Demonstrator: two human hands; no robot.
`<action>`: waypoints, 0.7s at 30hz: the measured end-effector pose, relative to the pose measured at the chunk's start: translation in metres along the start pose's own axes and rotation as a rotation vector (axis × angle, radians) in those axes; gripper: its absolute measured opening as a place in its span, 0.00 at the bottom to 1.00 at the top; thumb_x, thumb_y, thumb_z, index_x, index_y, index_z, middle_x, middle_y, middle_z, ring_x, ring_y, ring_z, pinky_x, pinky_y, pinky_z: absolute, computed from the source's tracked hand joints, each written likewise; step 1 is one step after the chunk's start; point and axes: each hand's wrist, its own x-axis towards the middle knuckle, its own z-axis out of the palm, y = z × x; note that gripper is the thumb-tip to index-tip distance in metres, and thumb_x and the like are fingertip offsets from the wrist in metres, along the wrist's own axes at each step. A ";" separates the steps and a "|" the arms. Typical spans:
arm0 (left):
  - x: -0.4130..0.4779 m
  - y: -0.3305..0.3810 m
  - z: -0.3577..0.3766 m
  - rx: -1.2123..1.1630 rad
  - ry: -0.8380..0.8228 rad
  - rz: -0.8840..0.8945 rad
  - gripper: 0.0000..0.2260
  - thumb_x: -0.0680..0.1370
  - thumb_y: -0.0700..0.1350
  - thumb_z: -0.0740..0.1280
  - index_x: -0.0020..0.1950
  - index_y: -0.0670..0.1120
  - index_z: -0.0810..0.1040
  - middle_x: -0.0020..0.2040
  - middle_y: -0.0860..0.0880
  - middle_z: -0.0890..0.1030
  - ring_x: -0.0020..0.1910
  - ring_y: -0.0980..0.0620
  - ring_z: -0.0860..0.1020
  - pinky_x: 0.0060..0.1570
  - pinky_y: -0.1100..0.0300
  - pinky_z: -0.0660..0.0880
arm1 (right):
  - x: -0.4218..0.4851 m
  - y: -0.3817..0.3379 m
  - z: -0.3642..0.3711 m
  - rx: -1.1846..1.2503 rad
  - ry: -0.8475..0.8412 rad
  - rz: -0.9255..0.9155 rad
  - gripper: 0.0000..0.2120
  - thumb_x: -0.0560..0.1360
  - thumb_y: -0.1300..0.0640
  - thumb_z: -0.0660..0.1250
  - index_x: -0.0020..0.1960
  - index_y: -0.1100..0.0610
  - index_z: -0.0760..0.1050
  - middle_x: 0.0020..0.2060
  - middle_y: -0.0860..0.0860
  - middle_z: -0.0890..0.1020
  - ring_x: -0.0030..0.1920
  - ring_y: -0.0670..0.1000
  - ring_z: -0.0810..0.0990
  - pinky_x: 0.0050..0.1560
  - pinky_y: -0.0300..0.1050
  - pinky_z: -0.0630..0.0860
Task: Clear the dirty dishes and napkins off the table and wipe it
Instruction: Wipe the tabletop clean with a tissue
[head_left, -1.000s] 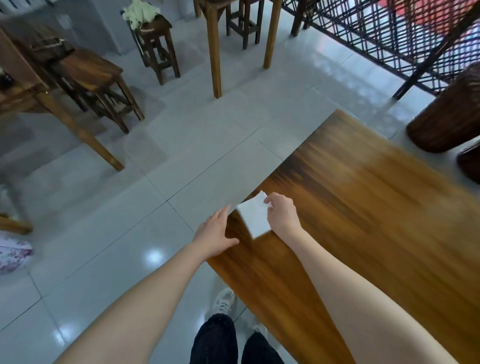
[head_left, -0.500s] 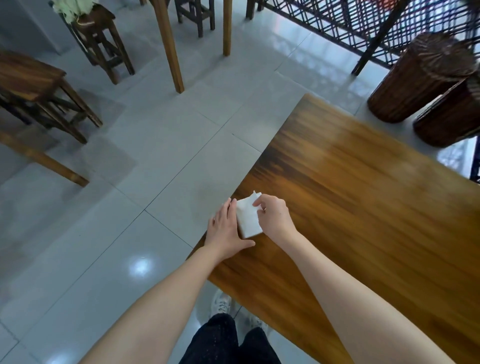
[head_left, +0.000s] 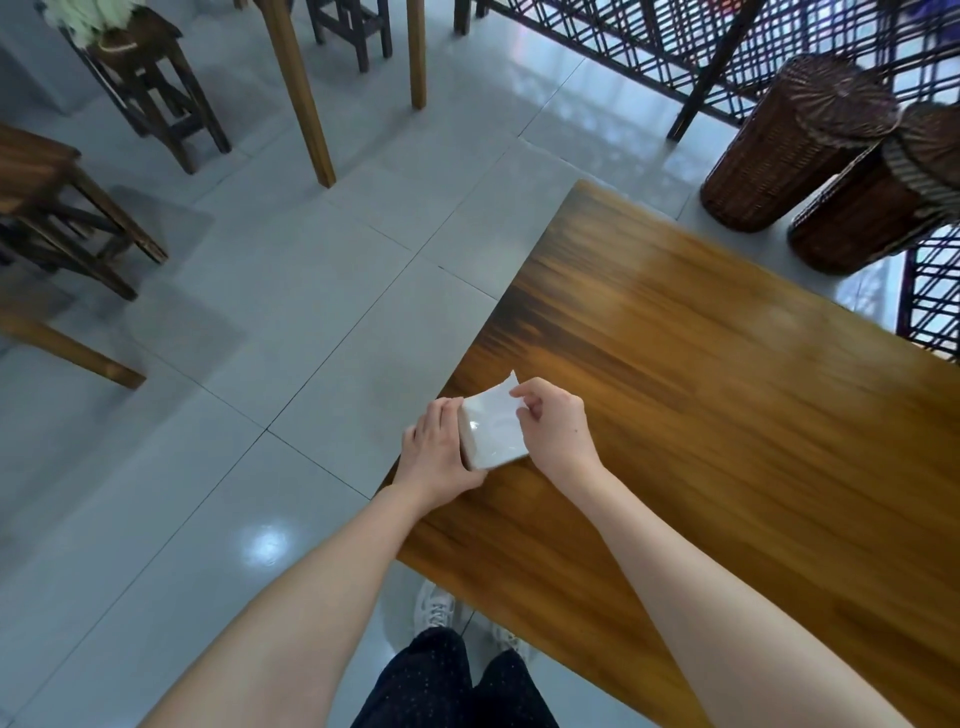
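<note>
At the near edge of the wooden table, your left hand holds the white tissue pack while your right hand pinches a sheet from it, so the dishes look cleared but the wiping's not started yet.

I see my left hand holding a white napkin pack at the worktop edge. My right hand pinches a napkin at its top.
</note>
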 end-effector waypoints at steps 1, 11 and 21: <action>0.001 0.000 0.000 -0.003 0.002 -0.003 0.43 0.65 0.63 0.73 0.71 0.50 0.56 0.67 0.49 0.64 0.66 0.51 0.66 0.64 0.53 0.66 | 0.000 0.000 -0.004 0.004 0.009 -0.001 0.11 0.78 0.64 0.64 0.57 0.54 0.78 0.51 0.50 0.81 0.49 0.45 0.78 0.43 0.24 0.70; 0.007 0.001 -0.004 0.015 -0.002 -0.008 0.43 0.64 0.63 0.73 0.71 0.49 0.57 0.66 0.49 0.64 0.64 0.50 0.67 0.62 0.50 0.67 | -0.011 0.017 -0.045 0.026 0.192 0.041 0.10 0.77 0.63 0.67 0.56 0.54 0.79 0.46 0.46 0.79 0.40 0.38 0.74 0.38 0.20 0.66; 0.014 0.008 -0.002 0.099 -0.053 0.027 0.43 0.64 0.64 0.74 0.70 0.50 0.56 0.66 0.49 0.65 0.65 0.50 0.68 0.61 0.50 0.69 | -0.038 0.040 -0.084 0.039 0.392 0.066 0.10 0.77 0.64 0.66 0.56 0.58 0.80 0.49 0.50 0.81 0.45 0.42 0.75 0.44 0.23 0.69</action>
